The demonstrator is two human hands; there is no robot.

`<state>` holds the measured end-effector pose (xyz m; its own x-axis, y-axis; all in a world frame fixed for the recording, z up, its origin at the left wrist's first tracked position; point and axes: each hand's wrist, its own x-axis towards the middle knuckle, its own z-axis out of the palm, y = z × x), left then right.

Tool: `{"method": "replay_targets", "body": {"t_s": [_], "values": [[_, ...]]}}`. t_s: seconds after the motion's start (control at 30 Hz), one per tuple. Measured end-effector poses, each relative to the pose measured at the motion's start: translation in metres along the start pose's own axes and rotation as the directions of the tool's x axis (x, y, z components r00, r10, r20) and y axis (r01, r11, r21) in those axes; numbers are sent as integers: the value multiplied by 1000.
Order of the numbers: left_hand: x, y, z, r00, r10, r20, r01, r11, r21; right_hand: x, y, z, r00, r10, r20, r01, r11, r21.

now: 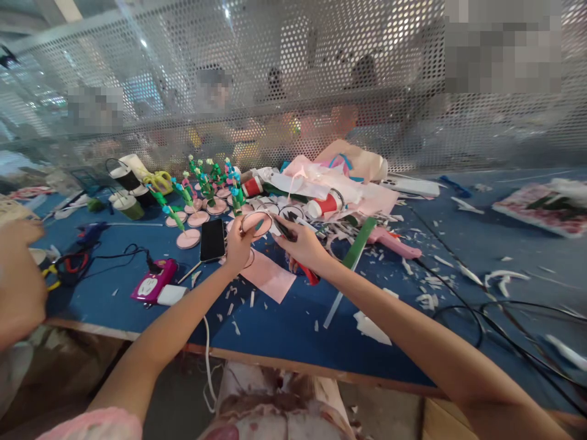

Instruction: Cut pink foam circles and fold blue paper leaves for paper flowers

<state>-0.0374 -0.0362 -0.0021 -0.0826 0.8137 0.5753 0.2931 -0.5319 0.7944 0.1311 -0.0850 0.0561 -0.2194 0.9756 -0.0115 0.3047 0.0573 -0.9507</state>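
My left hand (239, 245) grips a round pink disc (257, 225) with a dark wire-like rim, thumb and fingers at its left edge. Close to the disc's right side, my right hand (303, 244) is closed around a dark tool with a red handle (308, 274); its exact kind is partly hidden by the fingers. Below the hands lies a flat pink sheet (270, 278) on the blue table. Left of my left hand stand several small green stems with beads (208, 180) on round pink bases (188, 239).
A black phone (213, 240) and a purple box (155, 281) with a white plug lie left. Heaped pink and white scraps (339, 183) fill the back. Right are a green strip (360, 244), a pink glue gun (394, 242) and cables (486, 318). Another person's arm (21, 275) reaches in left.
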Motion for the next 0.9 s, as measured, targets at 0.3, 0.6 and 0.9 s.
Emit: {"method": "replay_targets", "body": {"t_s": [0.3, 0.6, 0.9], "values": [[2, -3, -1, 997, -67, 25, 67, 998, -15, 1, 0, -3, 1000, -12, -4, 12, 1000, -21], [0, -7, -1, 994, -55, 92, 56, 998, -8, 3, 0, -6, 999, -20, -31, 17, 994, -106], [-1, -3, 0, 994, -46, 100, 44, 999, 29, 1, -1, -4, 999, -40, -11, 39, 995, -93]]}}
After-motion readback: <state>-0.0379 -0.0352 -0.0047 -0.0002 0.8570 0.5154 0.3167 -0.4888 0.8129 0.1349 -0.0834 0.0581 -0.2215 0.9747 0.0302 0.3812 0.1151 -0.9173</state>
